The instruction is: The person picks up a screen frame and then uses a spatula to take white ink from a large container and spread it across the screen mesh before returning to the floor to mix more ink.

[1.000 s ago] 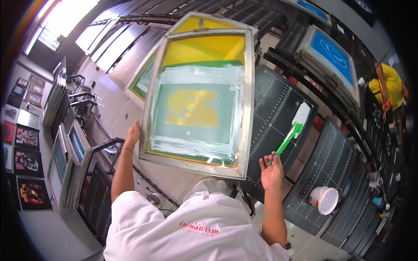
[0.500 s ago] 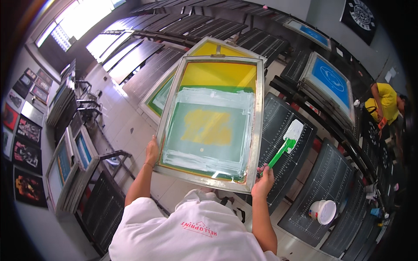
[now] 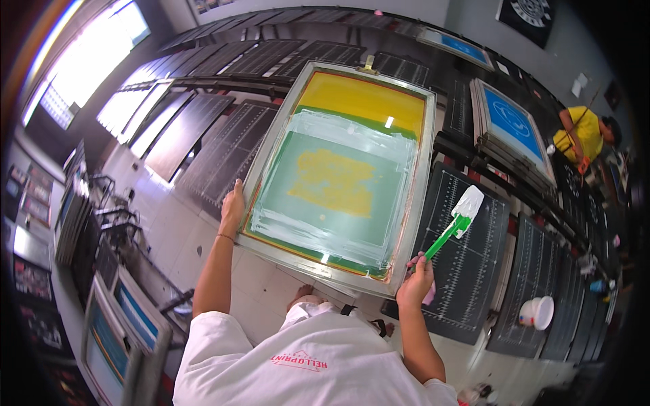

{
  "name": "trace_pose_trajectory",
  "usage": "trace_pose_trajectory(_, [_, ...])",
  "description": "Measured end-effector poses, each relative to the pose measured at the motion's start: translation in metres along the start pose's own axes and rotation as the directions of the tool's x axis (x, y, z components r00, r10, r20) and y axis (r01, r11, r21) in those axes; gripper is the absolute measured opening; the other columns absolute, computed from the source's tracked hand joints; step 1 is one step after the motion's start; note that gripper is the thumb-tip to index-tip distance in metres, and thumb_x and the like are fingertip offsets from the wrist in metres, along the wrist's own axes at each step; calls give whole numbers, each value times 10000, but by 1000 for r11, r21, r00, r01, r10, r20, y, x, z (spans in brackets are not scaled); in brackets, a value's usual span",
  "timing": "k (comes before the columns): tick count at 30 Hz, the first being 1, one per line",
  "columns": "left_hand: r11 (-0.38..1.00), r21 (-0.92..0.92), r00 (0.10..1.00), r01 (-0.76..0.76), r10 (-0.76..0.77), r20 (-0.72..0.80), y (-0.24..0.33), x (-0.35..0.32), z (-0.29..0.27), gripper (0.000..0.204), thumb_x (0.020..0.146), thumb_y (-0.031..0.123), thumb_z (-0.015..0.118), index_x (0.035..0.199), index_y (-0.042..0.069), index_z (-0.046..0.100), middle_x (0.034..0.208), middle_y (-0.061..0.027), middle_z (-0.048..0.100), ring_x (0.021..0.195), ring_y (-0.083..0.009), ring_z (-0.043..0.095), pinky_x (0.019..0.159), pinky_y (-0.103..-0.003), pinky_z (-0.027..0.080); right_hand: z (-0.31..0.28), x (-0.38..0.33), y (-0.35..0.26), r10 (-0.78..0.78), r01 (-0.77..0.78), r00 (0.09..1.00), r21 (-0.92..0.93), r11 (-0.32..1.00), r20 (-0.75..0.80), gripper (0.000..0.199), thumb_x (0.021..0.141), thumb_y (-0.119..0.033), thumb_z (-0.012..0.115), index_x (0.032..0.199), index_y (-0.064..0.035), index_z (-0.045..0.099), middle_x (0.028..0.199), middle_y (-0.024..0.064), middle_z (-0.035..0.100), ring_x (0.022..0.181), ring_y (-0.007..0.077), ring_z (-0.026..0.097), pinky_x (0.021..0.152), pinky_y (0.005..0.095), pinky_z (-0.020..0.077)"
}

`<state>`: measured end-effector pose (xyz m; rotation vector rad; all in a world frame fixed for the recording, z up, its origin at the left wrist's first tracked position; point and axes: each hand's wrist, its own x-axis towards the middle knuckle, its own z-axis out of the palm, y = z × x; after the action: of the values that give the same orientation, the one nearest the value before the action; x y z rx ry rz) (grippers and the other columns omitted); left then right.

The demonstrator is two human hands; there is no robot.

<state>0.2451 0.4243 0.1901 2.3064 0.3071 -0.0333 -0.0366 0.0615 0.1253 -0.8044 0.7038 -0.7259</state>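
The screen is out in front of the person, over the floor, its frame pale, its mesh yellow at the far end and green nearer, with white streaks around a mottled yellow patch; whether its far end rests on anything, one cannot tell. To its right lies a black board marked with white lines. Farther off are a stack of blue screens and a person in a yellow top. A white bucket sits on another board. The green spatula, its blade coated white, is in the right hand, fingers closed around the handle beside the screen's near right corner. The left hand holds the screen's left edge, its fingers partly hidden.
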Motion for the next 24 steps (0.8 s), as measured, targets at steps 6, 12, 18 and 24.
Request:
trace_pose_trajectory(6, [997,10,986,-71,69,155,-19,87,6,800,964,609,268,1162,-81,621,1184,-326,595,1194,-444,528,1004,-469,387,55,-22,44,-220,203,970,-152,967,-104,229,989,-219,563,1057,-1,585,819,7,535,771,117,497,739,273,418])
trace_pose_trajectory(12, [998,-42,985,-38,44,166,-29,98,-11,744,968,608,281,1193,-3,641,1176,-281,625,1149,-418,568,978,-449,406,72,-37,61,-297,248,950,-346,905,-95,270,994,-254,555,1031,12,588,821,19,536,827,128,501,860,319,396])
trace_pose_trajectory(18, [975,-113,893,-193,222,391,-41,110,5,722,999,556,306,1061,-84,635,1098,-329,620,1100,-445,573,972,-464,414,43,-22,48,-221,171,965,-297,940,-145,302,996,-226,551,1200,-4,553,897,2,519,817,131,491,809,277,425])
trace_pose_trajectory(24, [973,-58,831,-226,223,510,-34,120,-15,821,991,583,292,801,-146,617,887,-346,617,913,-458,609,894,-475,452,52,-20,37,-188,128,973,-360,924,-136,361,992,-217,558,1235,47,525,924,21,500,855,137,480,812,281,412])
